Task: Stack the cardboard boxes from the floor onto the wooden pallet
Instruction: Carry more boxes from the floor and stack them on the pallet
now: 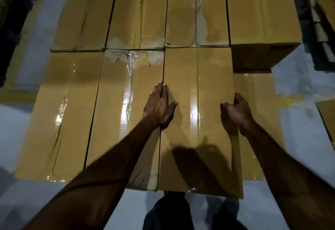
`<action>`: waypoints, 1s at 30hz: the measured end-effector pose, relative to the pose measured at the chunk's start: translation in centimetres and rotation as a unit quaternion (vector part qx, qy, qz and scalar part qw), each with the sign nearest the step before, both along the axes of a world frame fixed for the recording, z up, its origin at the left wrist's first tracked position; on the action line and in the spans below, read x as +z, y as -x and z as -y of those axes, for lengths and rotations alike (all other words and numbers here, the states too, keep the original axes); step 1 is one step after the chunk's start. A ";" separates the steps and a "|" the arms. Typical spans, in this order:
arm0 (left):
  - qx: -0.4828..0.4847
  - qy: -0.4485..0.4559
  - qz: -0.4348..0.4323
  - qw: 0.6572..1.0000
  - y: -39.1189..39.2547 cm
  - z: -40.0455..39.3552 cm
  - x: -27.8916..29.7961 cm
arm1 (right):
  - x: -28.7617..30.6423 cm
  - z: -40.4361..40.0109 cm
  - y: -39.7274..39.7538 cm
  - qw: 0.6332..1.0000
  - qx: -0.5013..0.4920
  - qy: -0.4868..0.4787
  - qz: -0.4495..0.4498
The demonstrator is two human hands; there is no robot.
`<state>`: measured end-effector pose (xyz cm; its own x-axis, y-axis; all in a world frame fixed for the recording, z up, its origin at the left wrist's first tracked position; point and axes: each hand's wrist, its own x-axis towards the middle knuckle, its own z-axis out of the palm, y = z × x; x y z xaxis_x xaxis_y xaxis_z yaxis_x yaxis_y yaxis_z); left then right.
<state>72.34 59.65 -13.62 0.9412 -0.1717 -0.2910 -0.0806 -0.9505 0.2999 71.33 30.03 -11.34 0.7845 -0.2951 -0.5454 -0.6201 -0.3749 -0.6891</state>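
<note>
- Long tan cardboard box with glossy tape (197,121): top layer, near row, directly ahead, long axis running away from the body.
- Left hand (158,105) flat, fingers straight, over its left seam; right hand (235,111) curled round its right edge.
- Top-layer boxes: seven counted; eighth spot shows a lower box (253,102).

Single head-worn wide-angle view, looking steeply down and forward, close above the stacked cardboard boxes (197,121) and both forearms.
</note>
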 end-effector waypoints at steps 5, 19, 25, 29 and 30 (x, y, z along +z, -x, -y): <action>0.018 0.012 0.035 0.999 -1.1 0.9 -1.3 | -1.4 -0.6 -1.7 1.000 -0.005 0.021 -0.003; 0.063 -0.047 0.078 0.994 -4.6 4.5 -2.3 | -1.4 2.3 -4.7 0.987 0.102 0.064 0.110; 0.026 -0.067 0.100 0.992 -11.1 9.0 -2.2 | -1.3 3.6 -12.1 0.930 0.249 0.213 0.169; 0.047 -0.065 0.091 0.993 -14.8 10.7 -2.2 | -1.0 3.9 -16.8 0.856 0.387 0.288 0.187; 0.053 -0.069 0.091 0.992 -15.6 10.6 -2.3 | -1.0 3.9 -18.0 0.844 0.408 0.296 0.183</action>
